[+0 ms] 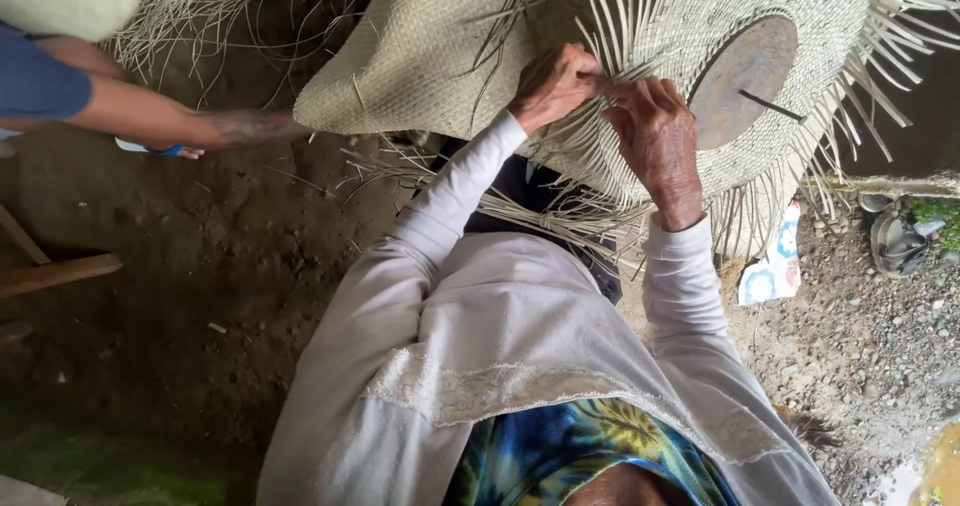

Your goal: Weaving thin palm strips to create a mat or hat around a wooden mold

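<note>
both hands, left (556, 86) and right (655, 136), pinch straw strips (610, 26) pointing up-frame.

floor: bare earth (230, 266) | on it: loose straw strips (400, 166), gravel (860, 346)

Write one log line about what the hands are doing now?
left hand: pinching straw strips | right hand: pressing woven mat | round board: on mat | other person's arm: apart, left
</note>
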